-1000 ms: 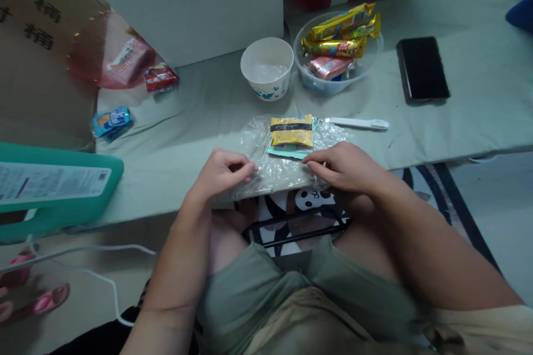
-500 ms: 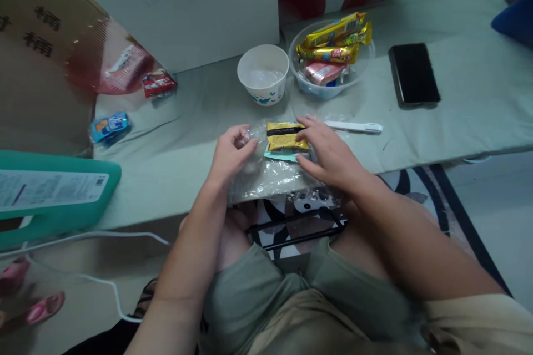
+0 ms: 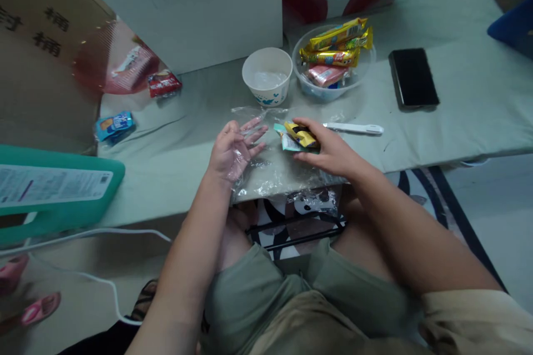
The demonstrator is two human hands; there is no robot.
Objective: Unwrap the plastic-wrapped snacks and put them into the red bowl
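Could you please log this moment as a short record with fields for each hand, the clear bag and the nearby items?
left hand: fingers spread, resting on the clear plastic bag
right hand: grips two small snack packets, one yellow, one teal
clear plastic bag: flat and crumpled at the table's front edge
behind the hands: white paper cup, clear bowl of wrapped snacks
right side: black phone, white utensil
left side: blue packet, red packet

The right hand [image 3: 333,150] has left the near edge of the plastic bag [image 3: 270,169] and now grips the yellow snack packet [image 3: 300,136], tilting it up. The left hand [image 3: 233,147] has opened, fingers spread inside the bag.
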